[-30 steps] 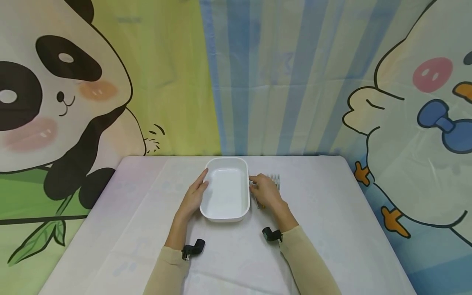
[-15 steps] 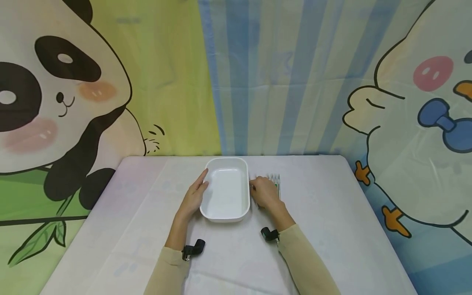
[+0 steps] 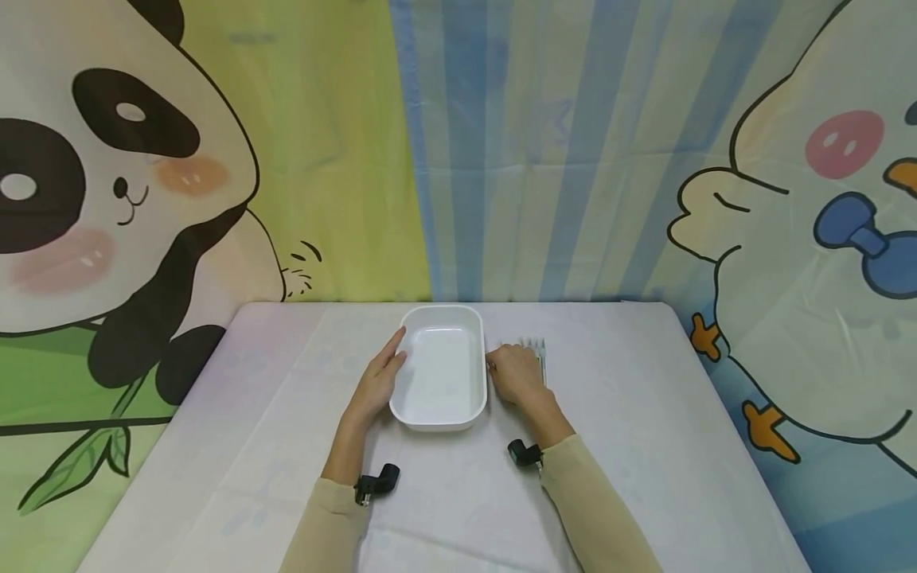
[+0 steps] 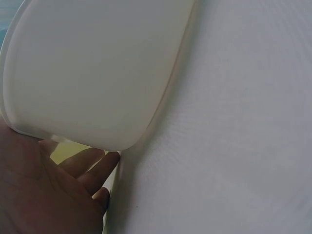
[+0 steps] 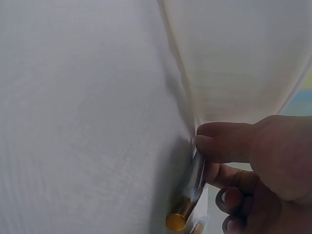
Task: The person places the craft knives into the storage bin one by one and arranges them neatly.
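Observation:
A white rectangular tray [image 3: 438,374] with rounded corners lies on the table. My left hand [image 3: 376,380] rests along its left side, fingers fairly straight; in the left wrist view, fingertips [image 4: 113,158] show below the tray's edge. Close to the tray's right side, my right hand [image 3: 514,372] pinches a silver handle with a gold end [image 5: 176,220] between thumb and finger. The handle's other end is hidden. Fork tines [image 3: 533,344] stick out beyond that hand, and a second gold end [image 5: 198,228] shows in the right wrist view.
A white cloth [image 3: 616,446] covers the table. Behind it hang a striped curtain [image 3: 530,159] and a panda print [image 3: 165,183], with a bird print [image 3: 809,318] at the right.
My right hand has turned slightly and its fingers have curled downward beside the tray. A gold end seen below it earlier is now covered. The left hand and tray have stayed put.

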The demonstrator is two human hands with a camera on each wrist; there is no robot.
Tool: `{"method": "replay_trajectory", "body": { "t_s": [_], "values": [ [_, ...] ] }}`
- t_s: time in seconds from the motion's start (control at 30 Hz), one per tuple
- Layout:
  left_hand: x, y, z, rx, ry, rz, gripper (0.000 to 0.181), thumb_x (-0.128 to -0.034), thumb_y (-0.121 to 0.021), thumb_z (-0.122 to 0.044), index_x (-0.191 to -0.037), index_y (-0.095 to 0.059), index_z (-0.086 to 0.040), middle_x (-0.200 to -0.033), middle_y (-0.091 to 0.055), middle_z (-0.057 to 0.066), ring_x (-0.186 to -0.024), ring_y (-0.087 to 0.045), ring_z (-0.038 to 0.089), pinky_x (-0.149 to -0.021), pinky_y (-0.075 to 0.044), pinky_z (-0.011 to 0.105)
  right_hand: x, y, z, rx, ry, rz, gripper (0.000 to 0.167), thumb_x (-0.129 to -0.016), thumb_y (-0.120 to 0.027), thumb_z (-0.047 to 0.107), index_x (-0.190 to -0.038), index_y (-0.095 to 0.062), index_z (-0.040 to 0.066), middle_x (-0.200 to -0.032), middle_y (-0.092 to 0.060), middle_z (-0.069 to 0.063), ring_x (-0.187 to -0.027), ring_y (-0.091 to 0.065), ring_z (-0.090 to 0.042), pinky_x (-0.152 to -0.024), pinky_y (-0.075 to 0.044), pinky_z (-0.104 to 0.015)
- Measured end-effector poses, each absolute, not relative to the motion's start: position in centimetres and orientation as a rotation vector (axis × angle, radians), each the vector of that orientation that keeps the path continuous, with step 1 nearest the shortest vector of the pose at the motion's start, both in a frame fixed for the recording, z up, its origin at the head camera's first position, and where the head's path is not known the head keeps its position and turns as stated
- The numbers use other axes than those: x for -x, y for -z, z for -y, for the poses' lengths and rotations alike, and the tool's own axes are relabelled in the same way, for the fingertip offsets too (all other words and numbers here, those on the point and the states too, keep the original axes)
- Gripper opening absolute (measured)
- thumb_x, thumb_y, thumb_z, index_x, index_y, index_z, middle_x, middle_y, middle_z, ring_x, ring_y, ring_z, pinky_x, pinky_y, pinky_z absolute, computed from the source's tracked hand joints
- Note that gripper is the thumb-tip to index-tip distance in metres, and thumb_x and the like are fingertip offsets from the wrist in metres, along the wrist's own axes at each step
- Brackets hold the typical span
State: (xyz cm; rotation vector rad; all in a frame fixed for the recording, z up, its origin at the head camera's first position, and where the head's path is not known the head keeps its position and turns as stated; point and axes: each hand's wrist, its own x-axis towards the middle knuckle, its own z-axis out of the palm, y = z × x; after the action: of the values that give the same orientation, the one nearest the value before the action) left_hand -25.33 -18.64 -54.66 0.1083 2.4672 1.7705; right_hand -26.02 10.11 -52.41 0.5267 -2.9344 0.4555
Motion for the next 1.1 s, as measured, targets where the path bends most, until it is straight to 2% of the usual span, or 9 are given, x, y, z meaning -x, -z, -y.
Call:
{"method": "replay_trajectory", "body": {
  "t_s": [0.13, 0.2, 0.3, 0.4, 0.53, 0.6, 0.73, 0.87, 1.1],
  "values": [
    [25.2, 54.9, 18.6, -0.107, -1.776, -2.488, 0.052, -0.1129, -0.04, -0.037, -0.164, -0.029, -0.037, -0.172, -0.021, -0.012, -0.162, -0.013, 0.019, -0.134, -0.009, 0.045, 25.9, 52.5, -10.3, -0.525, -0.516, 2.943, 0.012, -0.096, -0.072, 0.011, -0.089, -0.08, 0.017, -0.081, -0.074, -0.005, -0.07, -0.062, -0.023, -0.066, -0.052, -0.043],
    [25.0, 54.9, 18.6, -0.108, -1.779, -2.506, 0.052, -0.1124, -0.041, -0.039, -0.163, -0.03, -0.04, -0.171, -0.024, -0.014, -0.162, -0.015, 0.019, -0.134, -0.01, 0.045, 25.8, 52.5, -10.5, -0.511, -0.58, 2.955, 0.014, -0.098, -0.069, 0.011, -0.101, -0.082, 0.016, -0.091, -0.077, -0.007, -0.073, -0.063, -0.021, -0.069, -0.053, -0.04],
    [24.9, 54.9, 18.6, -0.114, -1.781, -2.527, 0.051, -0.1117, -0.042, -0.042, -0.161, -0.032, -0.043, -0.17, -0.026, -0.017, -0.162, -0.018, 0.019, -0.134, -0.012, 0.046, 25.8, 52.4, -10.8, -0.488, -0.718, 2.966, 0.025, -0.101, -0.064, 0.009, -0.121, -0.078, 0.014, -0.107, -0.078, -0.01, -0.075, -0.059, -0.019, -0.068, -0.051, -0.035],
    [24.8, 55.0, 18.6, -0.135, -1.785, -2.532, 0.051, -0.1116, -0.042, -0.043, -0.161, -0.033, -0.043, -0.169, -0.027, -0.018, -0.162, -0.018, 0.019, -0.134, -0.012, 0.046, 25.8, 52.2, -11.2, -0.451, -0.879, 2.957, 0.032, -0.102, -0.062, 0.008, -0.132, -0.073, 0.013, -0.106, -0.076, -0.011, -0.072, -0.057, -0.019, -0.065, -0.048, -0.033],
    [24.9, 55.0, 18.7, -0.134, -1.778, -2.535, 0.051, -0.1117, -0.041, -0.043, -0.161, -0.032, -0.042, -0.169, -0.027, -0.018, -0.162, -0.018, 0.019, -0.134, -0.012, 0.047, 25.7, 51.6, -11.6, -0.379, -1.068, 2.868, 0.034, -0.103, -0.062, 0.008, -0.136, -0.071, 0.013, -0.1, -0.072, -0.011, -0.078, -0.059, -0.021, -0.066, -0.05, -0.034],
    [24.9, 55.0, 18.7, -0.121, -1.771, -2.541, 0.05, -0.1118, -0.041, -0.042, -0.161, -0.032, -0.043, -0.17, -0.027, -0.017, -0.162, -0.018, 0.02, -0.134, -0.012, 0.047, 25.7, 51.3, -11.8, -0.329, -1.164, 2.802, 0.035, -0.103, -0.062, 0.008, -0.137, -0.07, 0.013, -0.105, -0.07, -0.011, -0.084, -0.062, -0.019, -0.069, -0.052, -0.032],
    [25.0, 54.9, 18.7, -0.106, -1.759, -2.544, 0.05, -0.1118, -0.041, -0.042, -0.161, -0.032, -0.043, -0.17, -0.026, -0.016, -0.162, -0.018, 0.019, -0.134, -0.012, 0.046, 25.7, 50.9, -12.0, -0.263, -1.361, 2.683, 0.036, -0.105, -0.06, 0.008, -0.14, -0.067, 0.012, -0.105, -0.066, -0.013, -0.084, -0.066, -0.02, -0.065, -0.053, -0.026],
    [25.0, 54.8, 18.5, -0.108, -1.78, -2.51, 0.051, -0.1123, -0.041, -0.04, -0.163, -0.031, -0.04, -0.171, -0.024, -0.014, -0.162, -0.016, 0.02, -0.134, -0.011, 0.046, 25.6, 50.7, -12.1, -0.228, -1.476, 2.598, 0.039, -0.105, -0.06, 0.006, -0.143, -0.064, 0.01, -0.115, -0.066, -0.015, -0.09, -0.07, -0.022, -0.065, -0.055, -0.021],
    [25.0, 54.8, 18.4, -0.101, -1.786, -2.502, 0.052, -0.1124, -0.041, -0.039, -0.163, -0.03, -0.039, -0.172, -0.024, -0.012, -0.162, -0.016, 0.02, -0.134, -0.01, 0.046, 25.6, 50.9, -11.9, -0.207, -1.542, 2.52, 0.035, -0.105, -0.06, 0.008, -0.14, -0.067, 0.012, -0.124, -0.068, -0.017, -0.096, -0.071, -0.025, -0.07, -0.053, -0.021]
  ]
}}
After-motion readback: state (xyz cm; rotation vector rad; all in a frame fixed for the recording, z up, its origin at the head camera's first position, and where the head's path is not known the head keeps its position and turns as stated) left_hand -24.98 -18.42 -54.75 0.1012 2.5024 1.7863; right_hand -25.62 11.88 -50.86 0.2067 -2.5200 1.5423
